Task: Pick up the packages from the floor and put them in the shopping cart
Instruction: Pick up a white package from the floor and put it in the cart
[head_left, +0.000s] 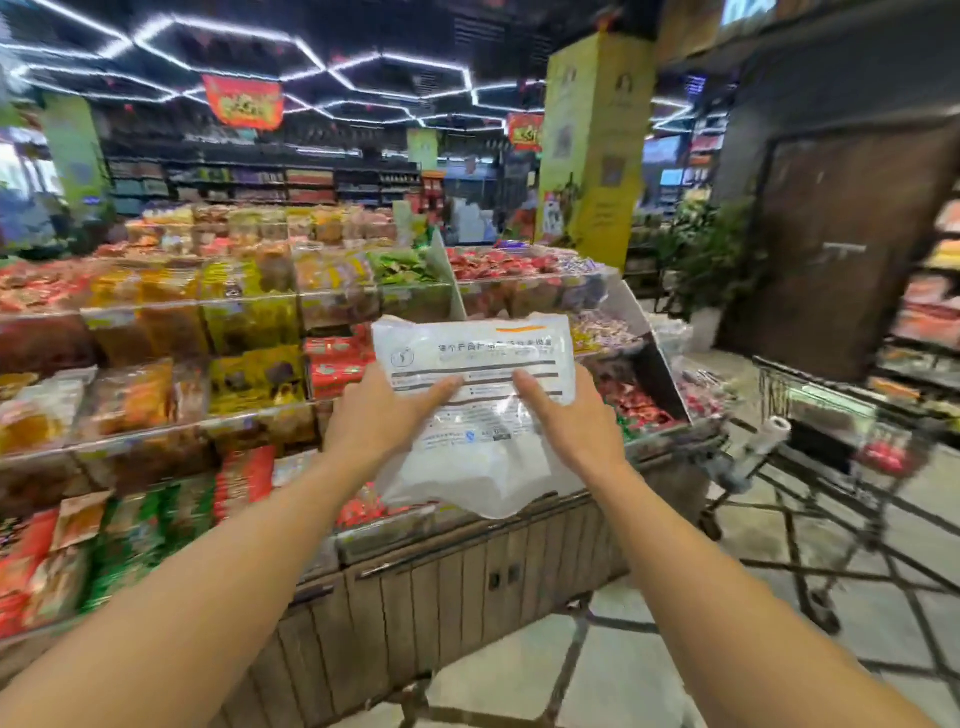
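Fingers of both hands pinch the package flat, mid-air. We should swing right, clear the cart rim, then release low.

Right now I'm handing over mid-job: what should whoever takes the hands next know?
Left hand and right hand hold one white package between them, raised in front of the snack shelves.
The shopping cart stands to the right; the package is not in it yet.
Done: this package is off the floor.
Left: carry it right into the cart, then check the floor for more.
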